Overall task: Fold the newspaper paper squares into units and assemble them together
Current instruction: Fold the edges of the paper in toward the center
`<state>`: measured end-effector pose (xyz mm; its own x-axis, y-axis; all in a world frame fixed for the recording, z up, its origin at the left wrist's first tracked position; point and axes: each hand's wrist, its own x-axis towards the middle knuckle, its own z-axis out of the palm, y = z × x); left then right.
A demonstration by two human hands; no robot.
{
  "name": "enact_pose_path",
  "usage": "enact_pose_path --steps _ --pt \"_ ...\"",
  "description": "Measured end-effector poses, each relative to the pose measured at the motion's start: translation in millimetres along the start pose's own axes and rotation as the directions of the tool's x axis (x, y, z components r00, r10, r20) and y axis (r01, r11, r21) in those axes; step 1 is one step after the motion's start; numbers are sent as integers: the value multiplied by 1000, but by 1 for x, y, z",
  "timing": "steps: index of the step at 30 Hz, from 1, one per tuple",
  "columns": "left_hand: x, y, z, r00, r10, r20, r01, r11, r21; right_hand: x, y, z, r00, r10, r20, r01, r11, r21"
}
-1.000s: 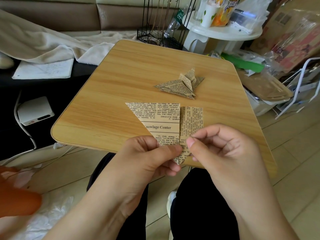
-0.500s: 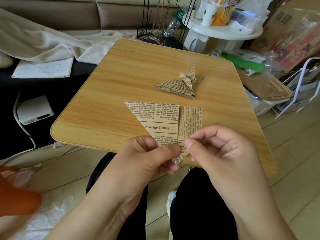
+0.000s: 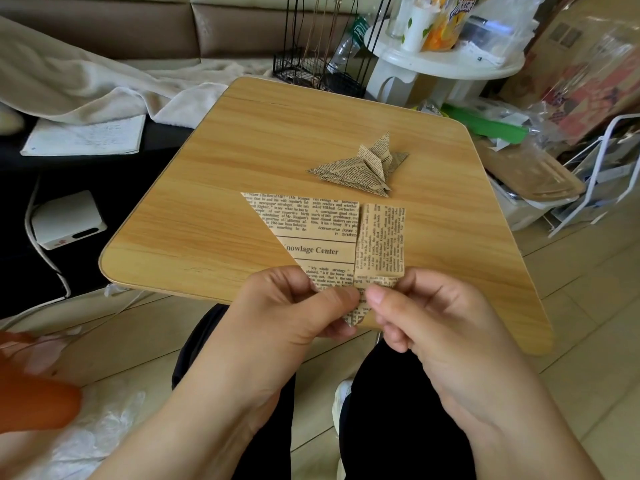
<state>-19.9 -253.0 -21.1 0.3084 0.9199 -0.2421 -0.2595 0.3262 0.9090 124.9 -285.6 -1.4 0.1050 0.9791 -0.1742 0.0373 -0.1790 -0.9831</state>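
Observation:
A partly folded newspaper-print paper (image 3: 322,233) is held just above the near edge of the wooden table (image 3: 221,174). It has a slanted left edge, the words "Knowlage Center", and a narrow flap folded up on its right. My left hand (image 3: 294,306) pinches its lower point from the left. My right hand (image 3: 426,317) pinches the same lower point and the flap's bottom from the right. A small pile of finished folded newspaper units (image 3: 360,166) lies farther back on the table, right of centre.
A white round side table (image 3: 446,60) with cups and bags stands behind, beside a black wire rack (image 3: 311,69). Boxes, plastic bags and a white frame crowd the right. A cloth-covered sofa, a notebook (image 3: 86,136) and a white device (image 3: 67,220) lie left.
The right-hand flap's lower end is now turned up in a small fold under my right thumb. Both hands keep their pinch on the paper's lower point.

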Motion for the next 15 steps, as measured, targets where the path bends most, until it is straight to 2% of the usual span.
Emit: enact_pose_path --steps 7,12,15 --pt "2 -3 -1 999 -33 -16 34 999 6 1 3 5 998 43 -35 -41 997 71" --pt "5 -4 -3 999 -43 4 43 998 34 2 2 4 993 120 21 -122 978 172" --pt "8 -5 -4 998 -71 -2 71 997 37 3 3 4 988 153 4 -149 958 246"
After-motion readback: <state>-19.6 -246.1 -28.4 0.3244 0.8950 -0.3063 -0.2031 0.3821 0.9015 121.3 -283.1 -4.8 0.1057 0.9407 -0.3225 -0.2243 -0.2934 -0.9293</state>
